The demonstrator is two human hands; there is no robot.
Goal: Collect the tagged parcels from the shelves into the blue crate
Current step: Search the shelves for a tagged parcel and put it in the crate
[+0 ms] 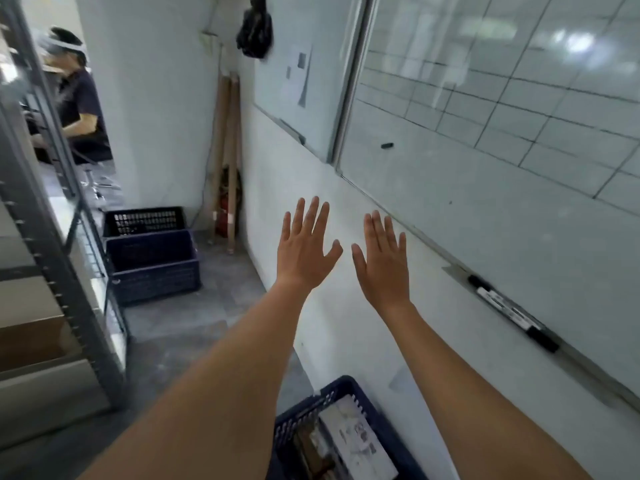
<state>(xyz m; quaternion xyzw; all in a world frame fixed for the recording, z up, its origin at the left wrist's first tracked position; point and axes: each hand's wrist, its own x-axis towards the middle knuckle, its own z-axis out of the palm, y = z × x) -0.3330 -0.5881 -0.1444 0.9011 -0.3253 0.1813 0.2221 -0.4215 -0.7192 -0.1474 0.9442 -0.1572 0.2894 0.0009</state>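
Both hands, left hand [304, 252] and right hand [382, 263], raised side by side, fingers spread, holding nothing; blue crate [341, 388] with parcels [356, 441] on floor well below them.

The blue crate [349, 431] stands on the floor against the white wall, directly below the whiteboard's marker tray. Its slotted plastic walls are dark blue and its top is open. Inside lie parcels: a pale one with a printed label [356, 441] lies flat, and a brown one [311, 452] sits beside it on the side away from the wall.
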